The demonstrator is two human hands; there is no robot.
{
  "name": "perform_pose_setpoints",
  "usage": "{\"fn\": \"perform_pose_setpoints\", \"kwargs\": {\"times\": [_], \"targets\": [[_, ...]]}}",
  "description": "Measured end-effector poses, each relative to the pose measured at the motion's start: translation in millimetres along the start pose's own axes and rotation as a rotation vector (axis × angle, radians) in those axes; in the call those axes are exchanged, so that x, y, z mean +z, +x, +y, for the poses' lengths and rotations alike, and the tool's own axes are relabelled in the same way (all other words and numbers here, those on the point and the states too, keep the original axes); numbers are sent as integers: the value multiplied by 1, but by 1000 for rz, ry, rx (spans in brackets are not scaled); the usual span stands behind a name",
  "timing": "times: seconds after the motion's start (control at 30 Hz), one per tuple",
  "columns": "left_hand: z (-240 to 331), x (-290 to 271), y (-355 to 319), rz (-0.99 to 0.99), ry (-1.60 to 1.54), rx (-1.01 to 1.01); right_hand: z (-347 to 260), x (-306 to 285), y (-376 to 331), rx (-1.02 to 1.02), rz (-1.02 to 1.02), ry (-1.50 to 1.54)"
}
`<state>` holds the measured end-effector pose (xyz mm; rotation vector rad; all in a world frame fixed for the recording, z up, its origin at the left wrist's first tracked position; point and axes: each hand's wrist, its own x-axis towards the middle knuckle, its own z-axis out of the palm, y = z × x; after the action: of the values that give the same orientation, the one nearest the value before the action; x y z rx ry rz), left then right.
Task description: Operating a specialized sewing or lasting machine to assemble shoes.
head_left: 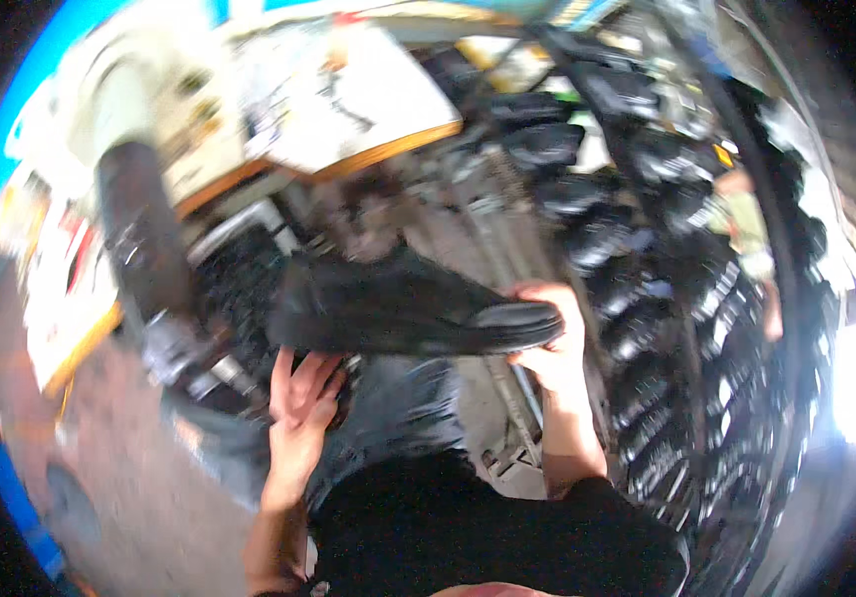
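Observation:
A black shoe (388, 308) is held sideways in front of my body, its toe to the right and its heel to the left. My right hand (555, 333) wraps round the toe, thumb and fingers on opposite sides of it. Below the heel is my left hand (303, 390), its fingers spread and pointing up. Their tips reach the edge of the sole; whether they press on it, I cannot tell. Motion blurs the shoe's finer details.
Racks hold rows of black shoes (637, 269) on the right. A white-topped bench (388, 99) with a wooden edge stands ahead, scattered with small items. Left of the shoe rises a thick dark cylinder (144, 224), part of a machine. Another table (70, 298) is at far left.

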<state>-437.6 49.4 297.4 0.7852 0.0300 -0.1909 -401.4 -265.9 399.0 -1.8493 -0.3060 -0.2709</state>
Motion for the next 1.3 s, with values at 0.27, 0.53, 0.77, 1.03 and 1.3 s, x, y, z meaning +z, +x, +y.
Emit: {"fn": "perform_pose_setpoints", "kwargs": {"times": [0.27, 0.53, 0.77, 1.03, 1.3], "targets": [[-5, 6, -11, -342, 283, -199, -223, -93, 185, -831, 848, -1597], [-11, -15, -22, -316, 358, -236, -206, -156, 330, 6, 335, -1757], [-9, -28, -26, -295, 331, -261, -239, -263, 261, 249, 274, -2204], [3, -12, -12, -367, 419, -258, -244, -128, 168, -776, 718, -1800], [-13, -10, 9, -236, -78, -137, -74, 8, 25, -187, 403, -159]]}}
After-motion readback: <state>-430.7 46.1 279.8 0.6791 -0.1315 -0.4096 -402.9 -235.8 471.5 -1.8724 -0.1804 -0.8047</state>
